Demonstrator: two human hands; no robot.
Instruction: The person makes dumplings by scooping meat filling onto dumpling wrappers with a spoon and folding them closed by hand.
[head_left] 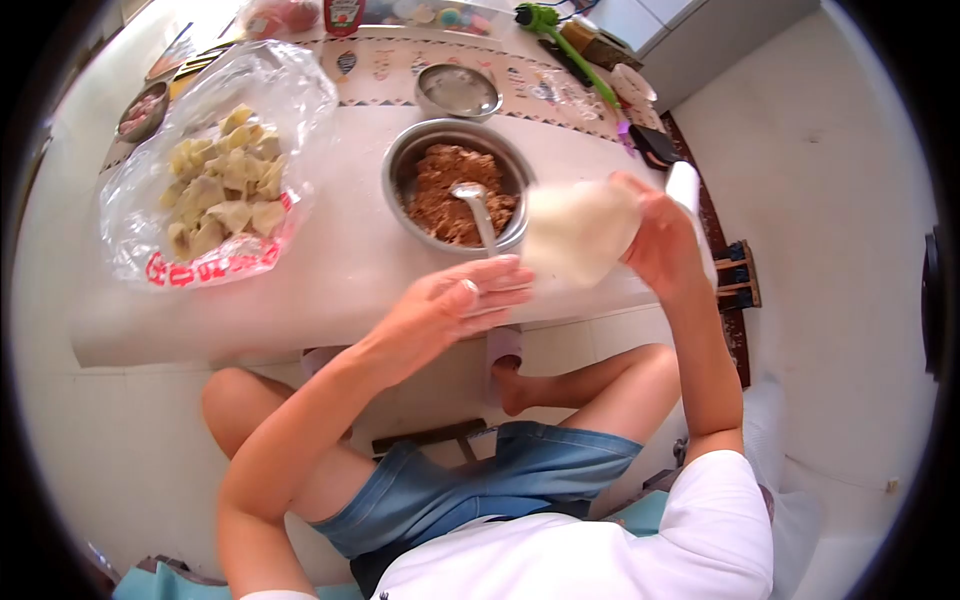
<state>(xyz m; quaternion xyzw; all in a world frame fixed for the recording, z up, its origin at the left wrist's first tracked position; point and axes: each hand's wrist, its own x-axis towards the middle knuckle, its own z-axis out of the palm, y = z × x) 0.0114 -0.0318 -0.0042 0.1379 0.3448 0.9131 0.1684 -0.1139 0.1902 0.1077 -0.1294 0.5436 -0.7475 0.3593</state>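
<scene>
My right hand [665,240] pinches the right edge of a pale, thin dough wrapper [580,230], which is blurred by motion and held up beside the steel bowl. Reaching in from the lower left, my left hand [455,300] has its fingers stretched out, just below the bowl and left of the wrapper. The metal bowl [395,190] holds brown minced filling [445,175]. A metal spoon [480,210] rests in the filling, its handle ending close behind my left fingers; whether they touch it I cannot tell.
Several folded dumplings [230,195] lie on a clear plastic bag [125,230] at the left. A small metal bowl [458,90] stands behind the filling. Farther back are a red bottle [342,15], a clear plastic box [430,14] and a green-handled object [575,55]. The table's front edge [200,350] runs above my knees.
</scene>
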